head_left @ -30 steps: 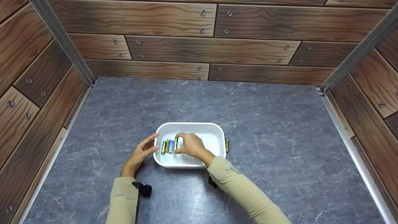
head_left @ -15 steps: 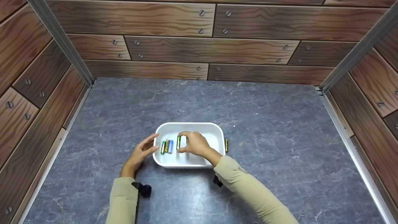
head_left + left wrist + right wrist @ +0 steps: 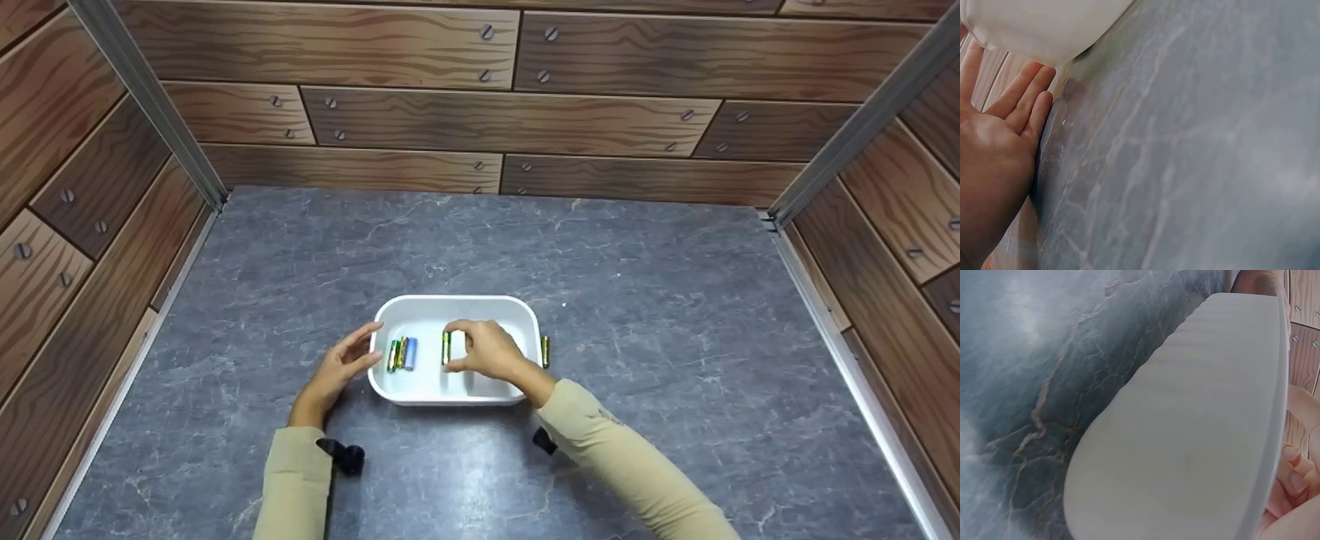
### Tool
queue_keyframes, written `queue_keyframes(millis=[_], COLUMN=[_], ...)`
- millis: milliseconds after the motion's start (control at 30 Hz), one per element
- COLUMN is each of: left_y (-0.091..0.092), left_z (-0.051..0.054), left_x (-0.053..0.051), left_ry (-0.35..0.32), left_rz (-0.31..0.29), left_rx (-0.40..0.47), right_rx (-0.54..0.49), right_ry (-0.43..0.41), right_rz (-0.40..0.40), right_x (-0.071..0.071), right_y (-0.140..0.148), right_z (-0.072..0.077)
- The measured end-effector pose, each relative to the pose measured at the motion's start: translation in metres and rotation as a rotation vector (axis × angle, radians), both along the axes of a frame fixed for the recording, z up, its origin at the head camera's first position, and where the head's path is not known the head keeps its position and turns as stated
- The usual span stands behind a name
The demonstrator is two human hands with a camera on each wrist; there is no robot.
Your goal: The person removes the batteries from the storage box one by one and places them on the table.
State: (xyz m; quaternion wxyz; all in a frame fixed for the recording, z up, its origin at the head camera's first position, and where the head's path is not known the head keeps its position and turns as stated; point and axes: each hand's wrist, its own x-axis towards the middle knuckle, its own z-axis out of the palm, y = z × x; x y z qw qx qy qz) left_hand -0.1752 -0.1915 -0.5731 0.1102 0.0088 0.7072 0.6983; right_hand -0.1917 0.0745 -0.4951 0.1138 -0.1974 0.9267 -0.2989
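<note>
Pinching a slim green-and-gold battery (image 3: 446,348) end to end: the right hand (image 3: 491,351), thumb at the near end, a fingertip at the far end. Grip state: grasping that battery. Held battery is over the floor of a white tub (image 3: 427,386), roughly mid-length; whether it touches the floor, cannot tell. Left of the grip, inside the tub, three more batteries lie side by side: green one (image 3: 394,355) farthest out, gold one (image 3: 402,352) in the middle, thicker blue one (image 3: 411,353) nearest the grip. Right of the grip, just outside the tub wall, a dark gold battery (image 3: 545,351) lies on the grey marbled tabletop (image 3: 465,247). Left hand (image 3: 339,369), farther left of the grip, has its fingers extended, thumb and fingertips at the tub's left end. Labels: coloured wrappers visible; any print on them is too small to read. Beyond the grip stands a wood-plank-patterned back wall (image 3: 420,116).
</note>
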Motion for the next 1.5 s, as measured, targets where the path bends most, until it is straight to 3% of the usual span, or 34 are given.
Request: queue_keyframes(millis=[500,1033,1500], left_y=[0.000,0.001,0.000], left_z=[0.000,-0.001,-0.002], left_x=[0.000,0.000,0.000], left_ry=[-0.003,-0.005,0.012], left_rz=[0.015,-0.006,0.000], left_rx=[-0.017,0.009,0.009], right_rx=[-0.035,-0.141,-0.160], right_ry=[0.010,-0.008,-0.022], right_rz=[0.026,-0.013,-0.031], right_x=[0.010,0.008,0.004], right_y=[0.020,0.058,0.089], right_z=[0.002,0.007,0.011])
